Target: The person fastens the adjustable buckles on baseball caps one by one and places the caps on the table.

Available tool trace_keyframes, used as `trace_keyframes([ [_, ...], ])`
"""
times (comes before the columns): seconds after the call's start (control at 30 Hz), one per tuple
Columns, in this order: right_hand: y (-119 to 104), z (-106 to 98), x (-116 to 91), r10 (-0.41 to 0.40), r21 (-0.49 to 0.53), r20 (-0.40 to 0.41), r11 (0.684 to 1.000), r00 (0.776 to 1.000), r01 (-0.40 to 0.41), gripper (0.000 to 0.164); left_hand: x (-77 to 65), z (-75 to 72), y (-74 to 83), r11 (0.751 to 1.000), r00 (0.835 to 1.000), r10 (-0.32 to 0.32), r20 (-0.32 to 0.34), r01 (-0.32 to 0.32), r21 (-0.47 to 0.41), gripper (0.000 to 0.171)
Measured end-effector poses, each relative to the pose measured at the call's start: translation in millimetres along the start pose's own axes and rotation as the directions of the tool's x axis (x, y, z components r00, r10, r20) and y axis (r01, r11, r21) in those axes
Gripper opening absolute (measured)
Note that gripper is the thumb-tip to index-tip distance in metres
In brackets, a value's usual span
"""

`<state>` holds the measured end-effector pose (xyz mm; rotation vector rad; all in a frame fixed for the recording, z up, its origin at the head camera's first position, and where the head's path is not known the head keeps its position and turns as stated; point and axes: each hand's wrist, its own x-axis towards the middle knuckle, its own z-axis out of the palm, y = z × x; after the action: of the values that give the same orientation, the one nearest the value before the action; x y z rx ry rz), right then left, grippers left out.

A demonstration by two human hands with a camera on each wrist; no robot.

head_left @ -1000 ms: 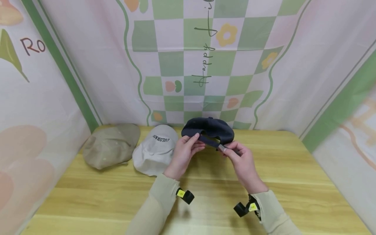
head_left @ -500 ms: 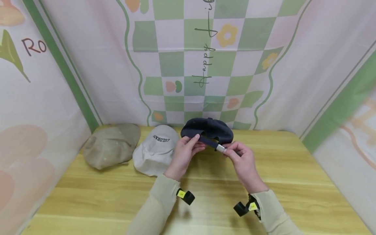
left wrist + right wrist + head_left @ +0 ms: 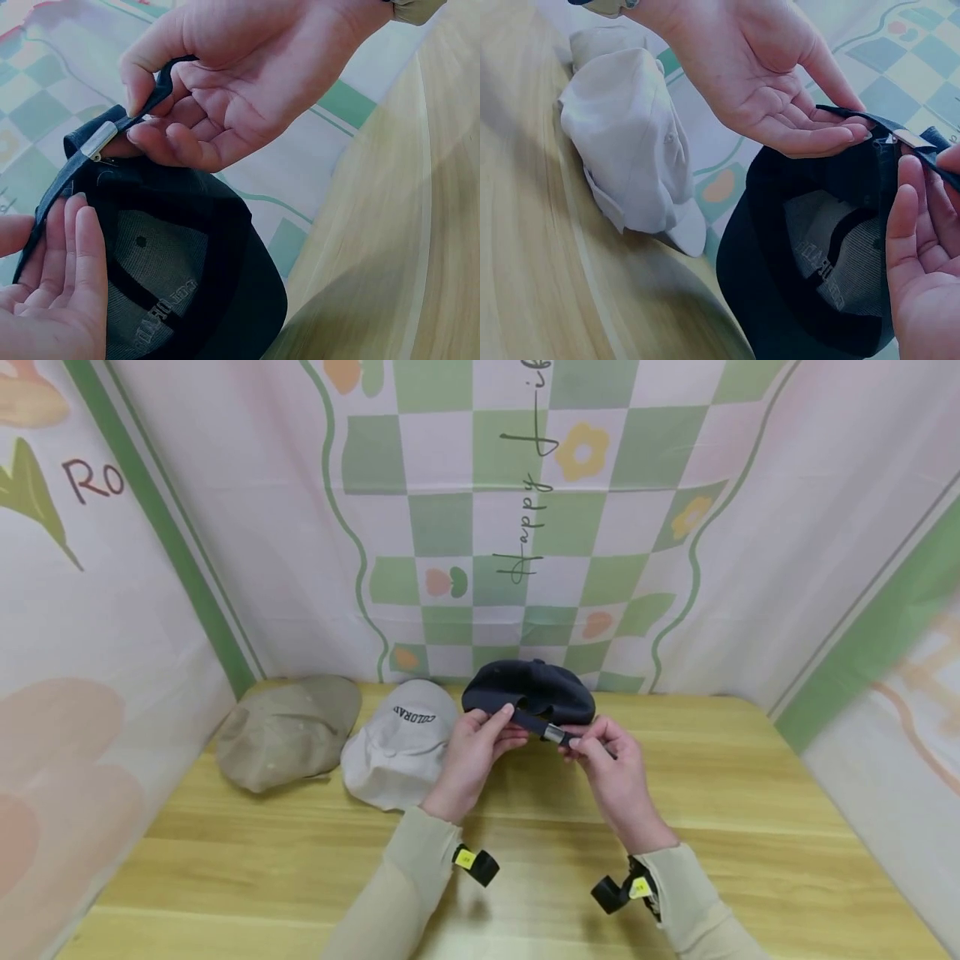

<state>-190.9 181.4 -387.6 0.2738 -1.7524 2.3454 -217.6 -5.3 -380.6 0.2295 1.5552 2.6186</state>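
Observation:
A dark navy baseball cap (image 3: pixel 536 681) is held up at the back of the table, its rear strap towards me. My left hand (image 3: pixel 472 756) pinches the strap (image 3: pixel 531 722) left of a silver metal buckle (image 3: pixel 555 733). On the other side, my right hand (image 3: pixel 613 777) pinches the strap's tail just beyond the buckle. In the left wrist view, the tail bends up through the right hand's fingers (image 3: pixel 142 90). Embroidered lettering (image 3: pixel 821 270) shows inside the cap in the right wrist view.
A pale grey cap (image 3: pixel 397 752) with dark lettering lies left of my left hand. Further left is a khaki cap (image 3: pixel 288 731). Both rest on the wooden table (image 3: pixel 540 877), with a printed checked curtain (image 3: pixel 510 527) hanging behind it.
The buckle and my right hand have shifted slightly left, towards my left hand. The gap above the strap looks narrower. The left hand and the other caps stay in place.

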Motion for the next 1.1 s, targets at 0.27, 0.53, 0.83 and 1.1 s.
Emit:
trace_keyframes([
  [0.27,6.5,2.1,-1.0,-0.003,0.1,-0.006,0.995,1.0,0.003,0.014,-0.2,-1.0,-0.8,0.999,0.999,0.018,0.033,-0.017,-0.049,0.018],
  [0.53,32.3,2.1,-13.3,0.089,0.052,0.213,0.993,0.973,-0.102,0.024,-0.3,-4.0,-0.2,0.993,0.998,0.034,0.043,-0.029,-0.114,0.016],
  [0.83,50.4,17.6,-15.2,0.22,-0.039,0.254,0.975,0.942,-0.217,0.049,-2.6,-6.1,-3.1,0.992,0.998,0.019,0.059,-0.011,-0.122,0.017],
  [1.1,49.7,30.5,-10.7,0.142,0.185,0.166,0.967,0.976,-0.172,0.027,-0.7,-8.1,-5.1,0.992,0.998,0.023,0.051,-0.017,-0.122,0.016],
])
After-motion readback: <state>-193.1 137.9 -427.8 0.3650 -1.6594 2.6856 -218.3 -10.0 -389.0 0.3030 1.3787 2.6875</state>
